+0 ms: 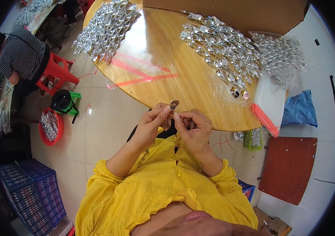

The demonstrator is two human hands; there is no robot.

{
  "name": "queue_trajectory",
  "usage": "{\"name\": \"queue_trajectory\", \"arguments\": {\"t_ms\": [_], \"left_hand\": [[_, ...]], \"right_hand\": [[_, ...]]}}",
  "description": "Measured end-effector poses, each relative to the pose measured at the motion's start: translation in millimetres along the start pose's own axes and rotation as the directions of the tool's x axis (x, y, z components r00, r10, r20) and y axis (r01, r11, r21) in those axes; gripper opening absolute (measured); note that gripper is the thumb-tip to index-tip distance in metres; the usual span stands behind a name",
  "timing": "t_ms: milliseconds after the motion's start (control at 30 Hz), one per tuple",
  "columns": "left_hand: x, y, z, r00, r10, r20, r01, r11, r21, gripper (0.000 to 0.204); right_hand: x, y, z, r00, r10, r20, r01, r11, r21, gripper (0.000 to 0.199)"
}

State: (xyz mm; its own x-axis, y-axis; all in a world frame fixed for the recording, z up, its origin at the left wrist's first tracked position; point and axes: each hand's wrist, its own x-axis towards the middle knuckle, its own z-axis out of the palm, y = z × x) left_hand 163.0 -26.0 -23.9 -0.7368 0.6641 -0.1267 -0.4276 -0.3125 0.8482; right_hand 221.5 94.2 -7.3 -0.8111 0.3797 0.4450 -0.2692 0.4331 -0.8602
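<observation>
Tiles bear a basin of strips; hands pinched, left gripping shiny piece, right's hold unclear.

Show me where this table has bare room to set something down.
The table shows bare wood in its middle, between the red-edged plastic on the left and loose threads on the right. Silvery strands crowd the far left and far right; a cardboard box stands along the far edge.
</observation>
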Motion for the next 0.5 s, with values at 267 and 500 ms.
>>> {"name": "queue_trajectory", "arguments": {"t_ms": [267, 500], "left_hand": [[0.1, 2.0, -2.6, 0.998, -0.067, 0.014, 0.067, 0.998, -0.009, 0.029], [-0.5, 1.6, 0.6, 0.999, -0.040, -0.006, 0.040, 0.999, 0.015, 0.027]], "right_hand": [[-1.3, -4.6, -4.0, 0.999, 0.024, -0.032, -0.025, 1.000, -0.010, 0.007], [-0.3, -4.8, -7.2, 0.999, 0.038, -0.034, -0.040, 0.998, -0.048, 0.007]]}}
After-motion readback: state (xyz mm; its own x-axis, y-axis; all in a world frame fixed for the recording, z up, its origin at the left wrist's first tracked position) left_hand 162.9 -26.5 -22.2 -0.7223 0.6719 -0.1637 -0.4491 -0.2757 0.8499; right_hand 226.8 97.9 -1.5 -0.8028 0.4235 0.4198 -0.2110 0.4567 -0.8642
